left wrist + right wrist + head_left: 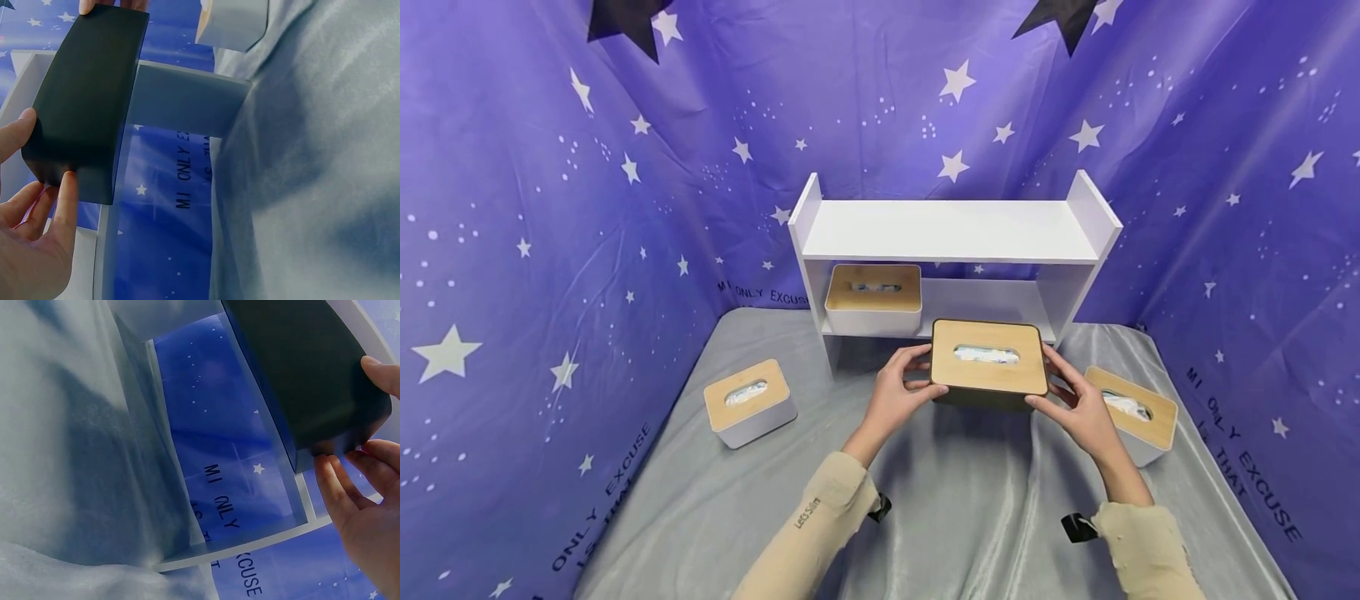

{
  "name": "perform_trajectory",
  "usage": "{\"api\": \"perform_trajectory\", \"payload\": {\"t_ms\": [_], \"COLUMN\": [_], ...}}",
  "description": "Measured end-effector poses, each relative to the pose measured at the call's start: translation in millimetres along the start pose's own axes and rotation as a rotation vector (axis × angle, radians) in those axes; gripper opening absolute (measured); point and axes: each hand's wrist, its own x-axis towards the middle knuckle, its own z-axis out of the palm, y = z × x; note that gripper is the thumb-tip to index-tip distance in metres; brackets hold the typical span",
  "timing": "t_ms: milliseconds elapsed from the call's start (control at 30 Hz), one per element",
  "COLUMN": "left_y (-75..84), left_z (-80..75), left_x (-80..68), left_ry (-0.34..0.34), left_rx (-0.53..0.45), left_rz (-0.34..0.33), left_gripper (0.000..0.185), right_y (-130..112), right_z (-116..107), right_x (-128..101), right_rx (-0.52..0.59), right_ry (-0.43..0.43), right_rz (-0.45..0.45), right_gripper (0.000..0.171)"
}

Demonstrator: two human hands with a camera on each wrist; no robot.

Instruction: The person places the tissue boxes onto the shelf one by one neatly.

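Nearest, two beige sleeves reaching forward over the grey-draped surface [970,508]. Left hand [898,398] clamped on the left end of a dark tissue box [988,360] with a wooden lid, thumb on the lid's edge, fingers curled under. Right hand [1078,408] gripping the right end the same way, thumb up on the rim, fingers wrapped beneath. Box held level between both hands, lifted off the cloth, just in front of the white shelf [951,232], white tissue showing in the lid slot. From the left wrist view, dark underside of the box [84,100] with fingertips [65,194] pressed to it; from the right wrist view, the same dark base [306,375] with fingers [334,487] under its corner.

Off to the left, on the cloth, a white tissue box [749,402] with a wooden lid, well apart. To the right, another white box [1138,417], just behind the right hand. Farther back, a third white box [873,298] sitting on the shelf's lower level, left side. Behind everything, purple starry backdrop [550,208].
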Motion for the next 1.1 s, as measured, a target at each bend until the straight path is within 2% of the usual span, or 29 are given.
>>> {"api": "perform_trajectory", "payload": {"t_ms": [200,500,833,1100], "left_y": [4.2,20.9,12.6,11.3], "left_z": [-0.3,-3.0,-4.2,-3.3], "left_x": [-0.2,4.5,14.5,20.9], "left_ry": [0.011,-0.006,0.003,0.022], "left_rx": [-0.021,-0.004,-0.025,-0.006], "left_rz": [0.002,0.017,0.033,0.027], "left_gripper": [0.065,0.066,0.065,0.064], "right_y": [-3,-9,-10,-7], "right_z": [-1,-4,-6,-6], "right_x": [0,5,13,20], "right_rx": [-0.003,0.007,0.005,-0.023], "right_ry": [0.008,0.008,-0.001,0.006], "right_rz": [-0.008,-0.024,-0.013,0.035], "right_gripper": [0.078,0.078,0.078,0.078]}}
